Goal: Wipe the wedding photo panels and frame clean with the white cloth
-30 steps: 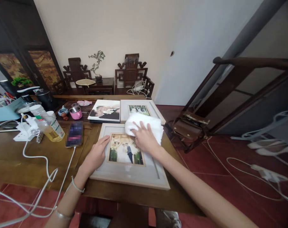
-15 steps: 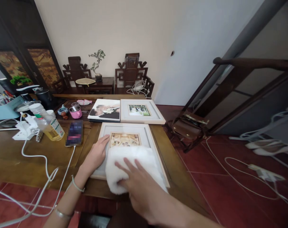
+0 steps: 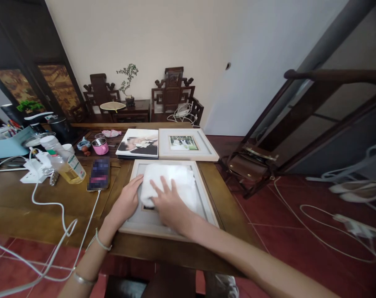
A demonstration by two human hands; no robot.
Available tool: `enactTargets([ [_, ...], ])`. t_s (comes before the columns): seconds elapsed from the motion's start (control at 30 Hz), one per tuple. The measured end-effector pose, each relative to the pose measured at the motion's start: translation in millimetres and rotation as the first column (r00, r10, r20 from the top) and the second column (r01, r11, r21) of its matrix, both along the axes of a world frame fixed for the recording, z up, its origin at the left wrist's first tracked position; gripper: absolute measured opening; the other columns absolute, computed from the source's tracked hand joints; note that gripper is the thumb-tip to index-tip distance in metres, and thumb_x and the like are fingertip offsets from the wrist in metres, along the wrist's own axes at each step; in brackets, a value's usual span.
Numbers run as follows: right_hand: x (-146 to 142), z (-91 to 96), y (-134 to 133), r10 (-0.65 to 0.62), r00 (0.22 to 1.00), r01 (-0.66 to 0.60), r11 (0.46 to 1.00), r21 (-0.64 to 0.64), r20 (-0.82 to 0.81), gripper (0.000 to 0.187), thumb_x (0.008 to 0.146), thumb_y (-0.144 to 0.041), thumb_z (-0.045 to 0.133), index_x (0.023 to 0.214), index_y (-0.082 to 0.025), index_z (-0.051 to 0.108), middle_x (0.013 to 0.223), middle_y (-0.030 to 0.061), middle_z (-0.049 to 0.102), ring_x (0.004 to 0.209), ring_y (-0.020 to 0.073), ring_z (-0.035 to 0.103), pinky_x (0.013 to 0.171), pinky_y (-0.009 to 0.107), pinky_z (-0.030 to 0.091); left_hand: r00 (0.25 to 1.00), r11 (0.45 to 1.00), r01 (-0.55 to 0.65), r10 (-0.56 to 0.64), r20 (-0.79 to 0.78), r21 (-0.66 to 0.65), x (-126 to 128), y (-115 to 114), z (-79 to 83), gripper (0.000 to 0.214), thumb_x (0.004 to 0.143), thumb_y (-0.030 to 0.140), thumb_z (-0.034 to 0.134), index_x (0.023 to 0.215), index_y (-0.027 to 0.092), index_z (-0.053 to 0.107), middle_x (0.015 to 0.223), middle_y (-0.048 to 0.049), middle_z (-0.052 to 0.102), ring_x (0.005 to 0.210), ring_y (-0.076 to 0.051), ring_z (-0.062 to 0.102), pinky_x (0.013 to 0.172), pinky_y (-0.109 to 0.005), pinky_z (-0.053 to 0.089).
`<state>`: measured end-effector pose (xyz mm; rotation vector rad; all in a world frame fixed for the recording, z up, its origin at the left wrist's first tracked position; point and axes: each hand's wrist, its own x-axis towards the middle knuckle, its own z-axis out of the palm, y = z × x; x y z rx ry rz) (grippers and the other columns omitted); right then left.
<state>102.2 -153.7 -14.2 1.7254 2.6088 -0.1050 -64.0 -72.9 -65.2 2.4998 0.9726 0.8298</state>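
Note:
A picture frame (image 3: pixel 206 207) with a pale wood border and glass front lies flat on the wooden table in front of me. A thick, folded white cloth (image 3: pixel 184 182) rests on its upper part and covers most of the picture inside. My right hand (image 3: pixel 169 203) presses on the cloth with fingers spread and the thumb side tucked near its lower left edge. At the frame's left border, my left hand (image 3: pixel 128 198) holds the side, fingertips over the glass.
Behind the frame lie a photo album (image 3: pixel 138 142) and a second framed photo (image 3: pixel 188 142). To the left are a charging phone (image 3: pixel 98 174), a bottle of yellow liquid (image 3: pixel 71 169), a pink cup (image 3: pixel 100 146), a power strip (image 3: pixel 35 171) and loose white cables. A wooden chair (image 3: pixel 253 149) stands right.
My right hand has pushed the cloth away from me, up the glass, over the picture. The lower part of the frame is uncovered now. My left hand has stayed in place.

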Motion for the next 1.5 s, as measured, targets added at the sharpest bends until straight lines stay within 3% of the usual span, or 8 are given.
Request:
enactTargets([
  [0.2,18,33.8,-73,-0.024,0.999,0.007,0.937,-0.350,-0.043,0.050,0.066,-0.008,0.054,0.114,-0.017,0.064,0.149,0.0104,0.029,0.135,0.0423,0.019,0.105,0.062,0.021,0.997,0.999,-0.045,0.042,-0.070,-0.031,0,-2,-0.8,0.049,0.085,0.005,0.031,0.131,0.012,0.048,0.138,-0.0124,0.047,0.129,-0.021,0.041,0.110,-0.044,0.033],
  [0.43,37,28.5,-36,-0.262,0.964,0.265,0.955,-0.134,0.040,0.049,0.071,-0.002,0.047,0.117,-0.010,0.062,0.144,0.0174,0.036,0.133,0.0449,0.024,0.101,0.066,0.022,0.997,0.995,-0.044,0.049,0.053,-0.088,3,-7,5.0,0.040,0.093,0.020,0.032,0.129,0.014,0.050,0.138,-0.0111,0.048,0.130,-0.020,0.041,0.112,-0.042,0.029],
  [0.57,2,12.5,-9,-0.053,0.997,0.050,0.997,-0.052,-0.058,0.048,0.073,-0.009,0.053,0.121,-0.013,0.059,0.148,0.0158,0.030,0.134,0.0443,0.019,0.103,0.066,0.019,0.970,0.981,-0.104,0.137,0.200,-0.165,5,-13,17.8,0.041,0.096,0.029,0.030,0.129,0.014,0.049,0.138,-0.0102,0.048,0.129,-0.019,0.041,0.111,-0.038,0.029],
  [0.73,-19,15.6,-28,0.192,0.977,-0.197,0.979,-0.054,-0.095,0.036,0.077,-0.012,0.049,0.110,-0.013,0.065,0.149,0.0132,0.029,0.136,0.0422,0.018,0.105,0.063,0.018,0.957,0.979,-0.144,0.175,0.231,-0.145,4,-12,19.1,0.041,0.097,0.030,0.028,0.127,0.013,0.050,0.135,-0.0108,0.051,0.128,-0.019,0.043,0.110,-0.038,0.030],
  [0.9,8,30.6,-65,-0.023,0.998,0.039,0.954,-0.297,0.057,0.044,0.070,-0.008,0.055,0.113,-0.014,0.065,0.149,0.0139,0.028,0.135,0.0451,0.017,0.105,0.065,0.018,0.998,0.997,-0.064,0.065,0.026,-0.054,4,-8,9.2,0.037,0.094,0.025,0.038,0.126,0.012,0.052,0.140,-0.0129,0.045,0.134,-0.022,0.035,0.112,-0.041,0.026],
  [1.03,39,34.6,-78,-0.186,0.975,0.213,0.934,-0.286,0.119,0.045,0.067,-0.002,0.050,0.105,-0.017,0.069,0.144,0.0109,0.037,0.135,0.0406,0.021,0.105,0.063,0.021,1.000,0.999,-0.009,0.008,-0.022,-0.041,2,-6,1.9,0.040,0.094,0.020,0.035,0.132,0.016,0.045,0.142,-0.0107,0.042,0.134,-0.021,0.035,0.111,-0.044,0.029],
  [1.3,48,2.8,12,-0.222,0.974,0.216,0.970,0.109,0.046,0.047,0.073,-0.006,0.048,0.118,-0.010,0.061,0.147,0.0170,0.031,0.135,0.0431,0.019,0.103,0.064,0.018,0.999,0.998,0.025,-0.023,0.040,-0.065,1,-7,4.1,0.043,0.094,0.014,0.028,0.137,0.020,0.035,0.139,-0.0110,0.043,0.131,-0.021,0.038,0.110,-0.043,0.029],
  [1.5,5,-0.7,48,0.044,0.999,-0.047,0.993,0.110,0.022,0.041,0.077,-0.011,0.049,0.116,-0.013,0.062,0.151,0.0112,0.024,0.137,0.0412,0.011,0.106,0.064,0.014,0.959,0.991,-0.121,0.133,0.250,-0.061,3,-5,5.5,0.034,0.096,0.023,0.029,0.129,0.016,0.033,0.124,-0.0137,0.046,0.121,-0.021,0.045,0.106,-0.040,0.034],
])
